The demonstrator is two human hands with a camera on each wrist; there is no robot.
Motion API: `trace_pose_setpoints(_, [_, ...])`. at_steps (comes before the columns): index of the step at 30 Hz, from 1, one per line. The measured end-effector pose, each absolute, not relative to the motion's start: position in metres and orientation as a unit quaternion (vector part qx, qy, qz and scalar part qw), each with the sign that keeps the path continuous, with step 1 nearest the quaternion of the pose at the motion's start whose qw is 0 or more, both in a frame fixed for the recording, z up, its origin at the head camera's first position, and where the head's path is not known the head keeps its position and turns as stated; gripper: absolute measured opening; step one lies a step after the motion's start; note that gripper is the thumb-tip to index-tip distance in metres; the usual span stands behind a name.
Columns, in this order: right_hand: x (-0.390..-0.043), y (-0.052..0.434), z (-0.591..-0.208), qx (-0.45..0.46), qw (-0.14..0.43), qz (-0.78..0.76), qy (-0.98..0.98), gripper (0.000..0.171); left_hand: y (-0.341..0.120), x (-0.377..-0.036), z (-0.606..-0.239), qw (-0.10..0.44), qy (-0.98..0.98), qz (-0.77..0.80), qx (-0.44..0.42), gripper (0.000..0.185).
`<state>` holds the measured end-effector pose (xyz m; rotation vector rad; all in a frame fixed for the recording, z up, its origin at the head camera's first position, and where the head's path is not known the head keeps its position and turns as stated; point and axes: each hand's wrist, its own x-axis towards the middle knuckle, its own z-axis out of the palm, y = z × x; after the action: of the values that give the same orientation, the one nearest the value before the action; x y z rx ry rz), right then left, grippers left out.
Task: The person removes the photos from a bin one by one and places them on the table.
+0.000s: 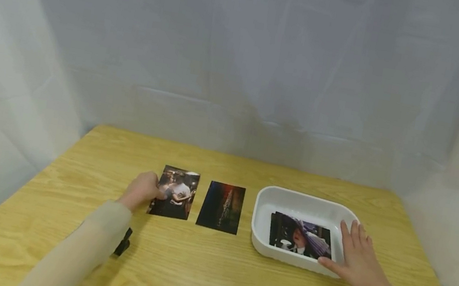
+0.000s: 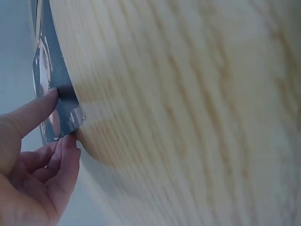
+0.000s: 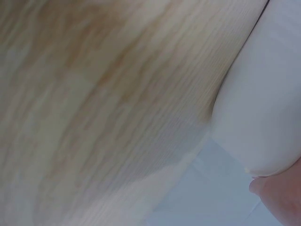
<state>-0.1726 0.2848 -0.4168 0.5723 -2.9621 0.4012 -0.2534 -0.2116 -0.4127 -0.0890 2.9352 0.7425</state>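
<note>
Photographs on a wooden table, three visible. Head view: left hand sits left of centre in the frame, at the left edge of a photo of two people. Left wrist view shows the detail: thumb lies on the glossy face of the print and a fingertip sits under its lower corner, so the hand pinches the corner of the print; remaining fingers are curled toward the palm. The pinched corner looks slightly raised off the table; the rest of the print lies flat.

Just to the right of that print, not touching it, lies a dark photo, flat on the wood, centre of the head frame.

Right of centre stands a white tray, rectangular with rounded corners. Inside it lies a photo of a figure in a purple hat, flat on the tray floor.

Right hand rests at the tray's lower right corner: fingers straight and slightly spread along the right rim, thumb stretched leftward along the near rim. It grips nothing. Right wrist view shows only the tray's outer white wall at the right of the frame, a bit of the hand at lower right, and blurred wood grain.

Both forearms wear beige sleeves. White fabric backdrop fills the upper half of the head frame.
</note>
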Motion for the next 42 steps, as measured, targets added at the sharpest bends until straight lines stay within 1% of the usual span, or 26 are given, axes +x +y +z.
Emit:
trace_pose_setpoints(5, [-0.169, 0.288, -0.416, 0.182, 0.052, 0.13, -0.973, 0.101, -0.206, -0.256, -0.411, 0.064, 0.968, 0.242, -0.022, 0.03])
trace_pose_setpoints(14, [-0.166, 0.29, -0.418, 0.18, 0.055, 0.129, -0.974, 0.1, -0.205, -0.259, -0.414, 0.057, 0.969, 0.24, -0.015, 0.029])
trace_pose_setpoints(17, [-0.166, 0.289, -0.418, 0.183, 0.057, 0.129, -0.973, 0.099, -0.206, -0.26, -0.415, 0.048, 0.965, 0.259, -0.011, 0.028])
trace_pose_setpoints(22, [-0.167, 0.288, -0.418, 0.185, 0.06, 0.131, -0.972, 0.099, -0.201, -0.263, -0.415, 0.018, 0.956, 0.293, 0.024, 0.037])
trace_pose_setpoints(26, [-0.167, 0.289, -0.418, 0.184, 0.061, 0.129, -0.973, 0.099, -0.186, -0.265, -0.41, -0.001, 0.943, 0.325, 0.077, 0.037])
trace_pose_setpoints(35, [-0.168, 0.29, -0.417, 0.183, 0.05, 0.129, -0.973, 0.099, -0.143, -0.262, -0.399, 0.017, 0.915, 0.381, 0.132, 0.039])
trace_pose_setpoints(39, [-0.167, 0.291, -0.416, 0.184, 0.047, 0.132, -0.973, 0.099, -0.116, -0.261, -0.396, 0.027, 0.907, 0.392, 0.151, 0.04])
trace_pose_setpoints(42, [-0.165, 0.292, -0.414, 0.184, 0.044, 0.131, -0.973, 0.098, -0.094, -0.261, -0.393, 0.023, 0.899, 0.398, 0.18, 0.04])
